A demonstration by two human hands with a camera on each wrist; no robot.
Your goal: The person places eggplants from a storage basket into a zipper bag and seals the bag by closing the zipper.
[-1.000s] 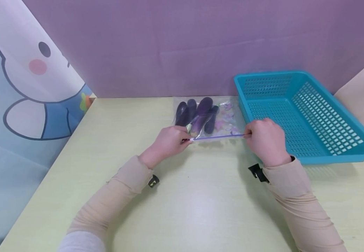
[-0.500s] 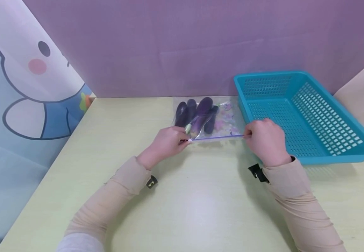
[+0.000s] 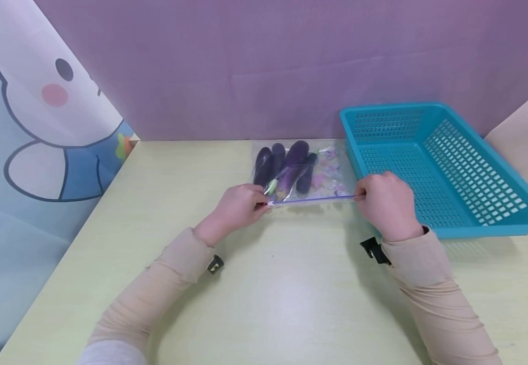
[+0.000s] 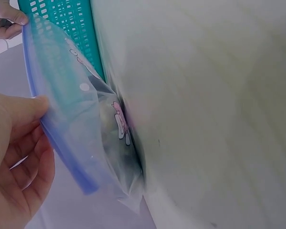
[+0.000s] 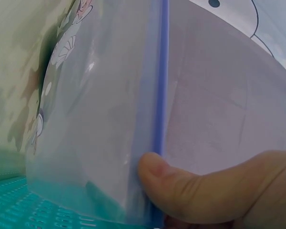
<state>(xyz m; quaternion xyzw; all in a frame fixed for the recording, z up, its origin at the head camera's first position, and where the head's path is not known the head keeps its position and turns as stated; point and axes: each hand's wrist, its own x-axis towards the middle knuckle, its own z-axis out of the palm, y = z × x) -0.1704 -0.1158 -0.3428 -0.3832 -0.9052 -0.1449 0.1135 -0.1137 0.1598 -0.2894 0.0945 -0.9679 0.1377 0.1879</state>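
Note:
A clear zip bag [image 3: 329, 175] with printed pink and purple figures lies at the back of the table, several dark eggplants [image 3: 296, 154] inside its left half. Its purple zip strip [image 3: 311, 199] faces me, stretched between both hands. My left hand [image 3: 238, 207] pinches the strip near its left end; in the left wrist view, thumb and fingers lie on either side of it, with a short length of strip [image 4: 81, 179] running past them. At the right end, my right hand [image 3: 387, 205] pinches the bag's corner, the thumb [image 5: 169, 183] pressed on the strip in the right wrist view.
A blue-green plastic basket [image 3: 487, 230] with perforated walls stands right beside the bag, partly behind my right hand. A purple cloth backdrop [image 3: 245, 71] rises behind the pale table [image 3: 291, 294]. A cartoon-printed sheet [image 3: 31, 243] hangs on the left.
My left hand has slid a little to the left along the zip strip, showing more of the strip to its right. The right hand, bag and basket have stayed in place.

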